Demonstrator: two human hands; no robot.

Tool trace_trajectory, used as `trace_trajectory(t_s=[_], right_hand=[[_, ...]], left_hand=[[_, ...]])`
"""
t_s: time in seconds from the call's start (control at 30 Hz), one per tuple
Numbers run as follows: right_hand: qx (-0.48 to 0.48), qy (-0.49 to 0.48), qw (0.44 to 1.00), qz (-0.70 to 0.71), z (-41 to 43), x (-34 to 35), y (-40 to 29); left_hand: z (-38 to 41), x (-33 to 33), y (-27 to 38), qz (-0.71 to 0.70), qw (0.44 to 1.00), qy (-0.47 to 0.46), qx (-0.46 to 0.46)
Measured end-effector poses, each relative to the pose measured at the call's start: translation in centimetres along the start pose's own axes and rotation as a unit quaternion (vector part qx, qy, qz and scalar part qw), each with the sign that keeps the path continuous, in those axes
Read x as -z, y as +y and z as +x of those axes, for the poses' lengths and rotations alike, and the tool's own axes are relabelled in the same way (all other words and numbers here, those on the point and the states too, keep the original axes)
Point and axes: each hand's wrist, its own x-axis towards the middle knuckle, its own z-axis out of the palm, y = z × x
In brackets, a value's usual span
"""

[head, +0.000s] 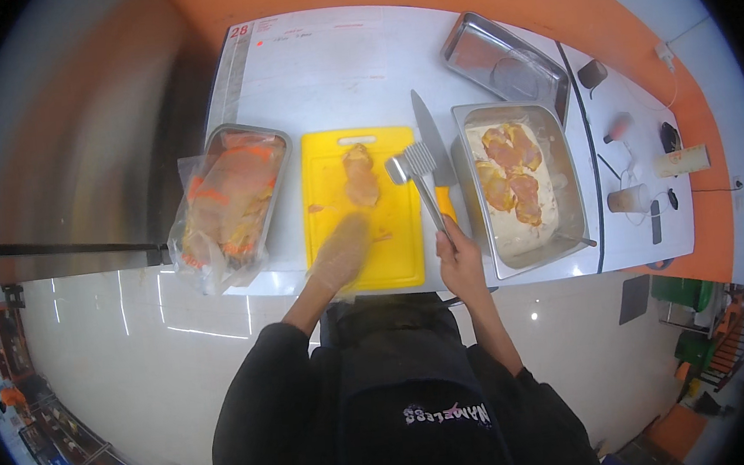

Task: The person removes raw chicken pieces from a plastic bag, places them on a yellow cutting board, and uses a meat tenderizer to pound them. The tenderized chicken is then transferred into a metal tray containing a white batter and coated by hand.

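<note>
My right hand (460, 258) is bare and grips the handle of a metal meat mallet (411, 162). The mallet's ridged head hangs at the right edge of a yellow plastic cutting board (399, 243). A piece of raw meat (360, 177), likely chicken, lies lengthwise on the board's upper half, with small scraps below and beside it. Over the board's lower left is my left hand (342, 251), in a clear plastic glove and blurred by motion; its finger shape is hidden by the blur. A chef's knife (432, 142) with a yellow handle rests right of the board, partly behind the mallet.
To the right, a deep steel pan (476, 224) holds pale batter or marinade with meat pieces (511, 172) on top. A bag of raw meat (229, 204) sits in a steel tray (281, 141) at left. Another steel tray (502, 52) stands behind. Cups (628, 199) are farther right.
</note>
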Motion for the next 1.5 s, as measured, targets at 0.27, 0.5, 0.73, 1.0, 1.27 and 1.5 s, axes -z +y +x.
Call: trace_trajectory(t_s=[0.27, 0.5, 0.73, 1.0, 1.27, 1.5], right_hand=[[-0.024, -0.102, 0.97, -0.218, 8.0, -9.1, 2.2], [-0.001, -0.013, 0.984, -0.18, 8.5, -9.5, 1.0], [-0.006, -0.04, 0.978, -0.206, 4.3, -9.7, 2.5], [-0.044, -0.013, 0.981, -0.188, 1.8, -9.9, 1.3], [-0.038, -0.031, 0.984, -0.172, -2.1, -10.2, 2.9], [-0.153, -0.068, 0.962, -0.216, -5.7, -7.1, 1.5]], left_hand=[[-4.1, 3.9, -1.4, 0.087, 0.983, 0.161, -0.024], [-5.0, 6.0, -1.7, -0.094, 0.975, 0.172, 0.105], [-3.2, 3.3, -5.0, -0.009, 0.986, 0.162, 0.036], [1.5, 5.8, -4.9, -0.065, 0.986, 0.142, 0.054], [10.7, 4.8, -6.2, -0.074, 0.981, 0.159, 0.087], [15.4, 0.4, -9.0, 0.124, 0.992, -0.002, -0.034]])
